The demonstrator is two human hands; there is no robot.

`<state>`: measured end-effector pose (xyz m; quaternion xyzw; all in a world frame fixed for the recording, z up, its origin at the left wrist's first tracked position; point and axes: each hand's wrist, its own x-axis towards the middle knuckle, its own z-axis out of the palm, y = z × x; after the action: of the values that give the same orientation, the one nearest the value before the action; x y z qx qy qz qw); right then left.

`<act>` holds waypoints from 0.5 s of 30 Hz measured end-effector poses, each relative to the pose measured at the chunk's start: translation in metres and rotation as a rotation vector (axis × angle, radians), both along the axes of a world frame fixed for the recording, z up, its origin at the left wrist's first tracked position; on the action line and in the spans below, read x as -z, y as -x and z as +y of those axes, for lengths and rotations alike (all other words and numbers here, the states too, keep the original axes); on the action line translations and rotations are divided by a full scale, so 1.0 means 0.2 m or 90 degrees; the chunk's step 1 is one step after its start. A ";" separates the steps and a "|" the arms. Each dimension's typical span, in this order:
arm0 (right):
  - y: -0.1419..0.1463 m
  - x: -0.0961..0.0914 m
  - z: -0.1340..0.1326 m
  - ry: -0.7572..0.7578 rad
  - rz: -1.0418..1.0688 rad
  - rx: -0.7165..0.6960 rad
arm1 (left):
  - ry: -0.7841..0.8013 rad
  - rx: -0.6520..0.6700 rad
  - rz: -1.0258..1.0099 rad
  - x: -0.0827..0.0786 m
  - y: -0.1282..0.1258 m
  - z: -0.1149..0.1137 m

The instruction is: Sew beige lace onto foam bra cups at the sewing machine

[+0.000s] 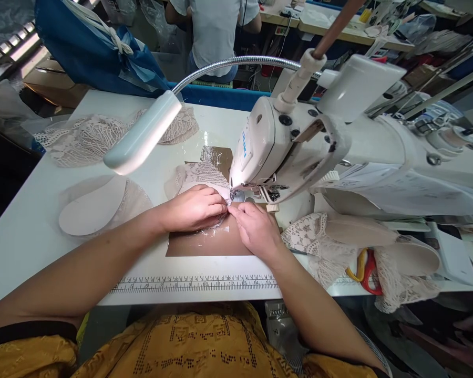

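A white sewing machine [295,136] stands over the table, and a piece of pale lace fabric [199,176] lies beneath its needle area. My left hand [195,208] rests on this lace with its fingers bent and pressed together at the near edge, just left of the presser foot. From the right, my right hand [256,226] pinches the same edge with thumb and forefinger, close in front of the foot. The fingertips of both hands almost meet. Brown tape-covered sheet [213,244] lies under the hands.
A lamp [144,134] on a bendable neck hangs over the left side. Lace pieces [94,134] and a pale cup-shaped pad [92,207] lie left. More lace and red-and-yellow-handled scissors [372,273] lie right. A ruler strip [197,283] runs along the front edge. Another person [215,31] sits beyond.
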<state>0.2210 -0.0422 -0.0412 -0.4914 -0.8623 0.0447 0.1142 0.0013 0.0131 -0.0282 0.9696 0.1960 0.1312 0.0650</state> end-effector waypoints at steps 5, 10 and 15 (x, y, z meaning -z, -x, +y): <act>0.02 -0.02 0.00 0.032 -0.074 0.000 | -0.002 0.014 0.006 0.00 0.00 0.01; 0.04 -0.03 -0.01 0.011 -0.108 0.008 | 0.010 0.041 0.012 0.01 0.02 0.03; 0.04 -0.03 -0.02 -0.004 -0.108 0.018 | 0.001 0.020 0.000 0.02 0.02 0.02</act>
<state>0.2130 -0.0465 -0.0343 -0.5051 -0.8620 -0.0013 0.0426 -0.0036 0.0168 -0.0329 0.9725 0.1806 0.1301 0.0682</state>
